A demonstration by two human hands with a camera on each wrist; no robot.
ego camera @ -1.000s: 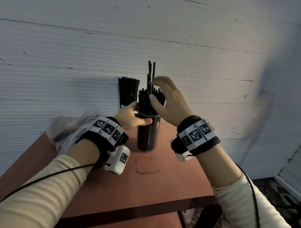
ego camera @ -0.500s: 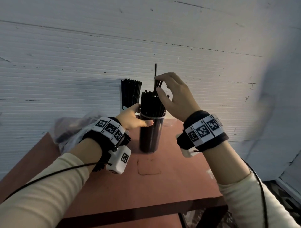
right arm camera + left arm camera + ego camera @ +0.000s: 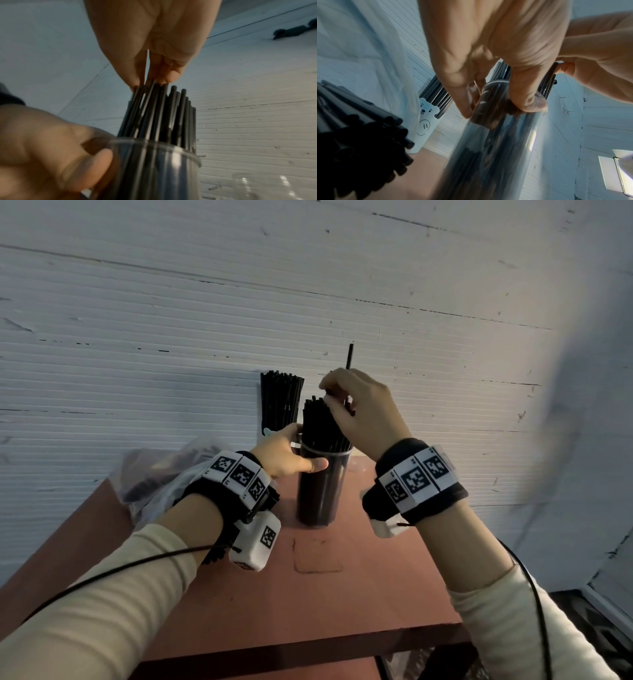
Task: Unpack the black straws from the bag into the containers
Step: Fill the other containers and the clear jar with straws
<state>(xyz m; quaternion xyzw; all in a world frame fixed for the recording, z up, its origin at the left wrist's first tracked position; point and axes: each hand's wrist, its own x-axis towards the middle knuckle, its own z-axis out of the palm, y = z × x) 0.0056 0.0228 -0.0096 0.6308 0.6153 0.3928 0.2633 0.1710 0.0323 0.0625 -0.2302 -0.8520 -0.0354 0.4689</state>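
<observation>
A clear container (image 3: 323, 491) packed with black straws (image 3: 323, 426) stands on the reddish table (image 3: 342, 604). My left hand (image 3: 305, 448) grips it just below the rim, thumb in front; the left wrist view shows this hand (image 3: 496, 106) wrapped round the container (image 3: 496, 148). My right hand (image 3: 330, 393) hovers over the straw tops with curled fingers and pinches straws, one straw (image 3: 350, 356) sticking up above it. In the right wrist view its fingertips (image 3: 135, 81) pinch the straw tops (image 3: 154, 105) above the container (image 3: 154, 173). The plastic bag (image 3: 161, 474) with more straws (image 3: 359, 135) lies to the left.
A second container (image 3: 281, 402) full of black straws, with a white bear front (image 3: 426, 121), stands against the white ribbed wall (image 3: 137, 337) just behind the clear one. The table's front edge (image 3: 308, 648) is close to me, with floor beyond its right side.
My right hand has come down onto the straw tops. Several straws stood high above the bundle a second ago; now only one sticks up. The left hand keeps its grip.
</observation>
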